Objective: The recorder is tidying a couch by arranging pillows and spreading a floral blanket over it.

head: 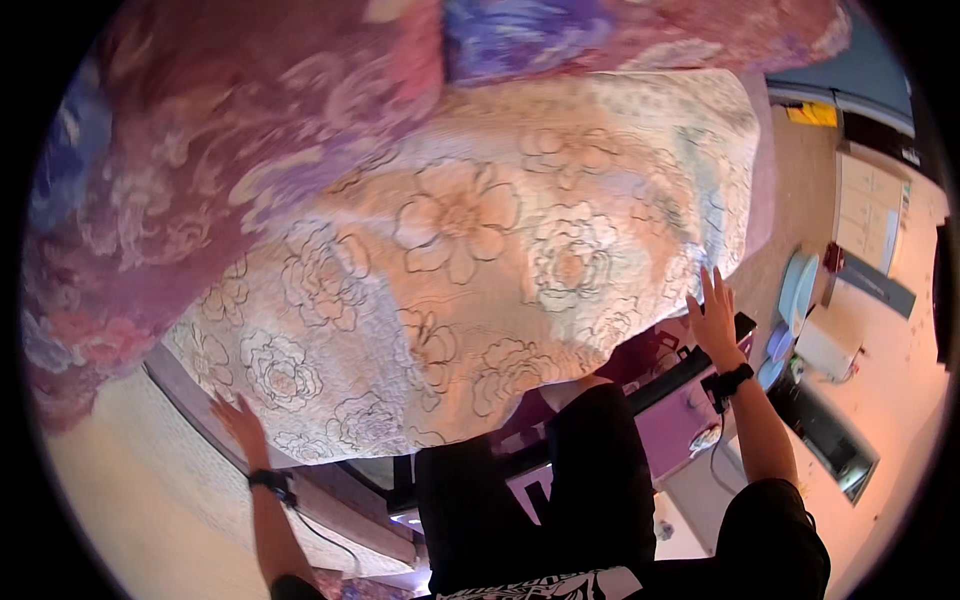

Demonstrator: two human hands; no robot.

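A pale quilted bedspread (pixel 465 300) with outlined flowers in peach and white lies spread over a bed in front of me. My left hand (pixel 241 427) is at its lower left edge, fingers apart, over the pinkish bed sheet. On the opposite side, my right hand (pixel 714 315) is flat with spread fingers at the bedspread's right edge. Neither hand is closed on the fabric; whether the palms press on it is hard to tell. A thick maroon floral blanket (pixel 300 90) covers the left and far parts of the bedspread.
Blue patterned fabric (pixel 525 37) lies at the far end. A cream wall (pixel 112 465) borders the left. Rightward are a white drawer cabinet (pixel 866 195), a turquoise basin (pixel 796 292), a purple basin (pixel 780 341) and a yellow item (pixel 812 114). A purple surface (pixel 675 431) is beside my legs.
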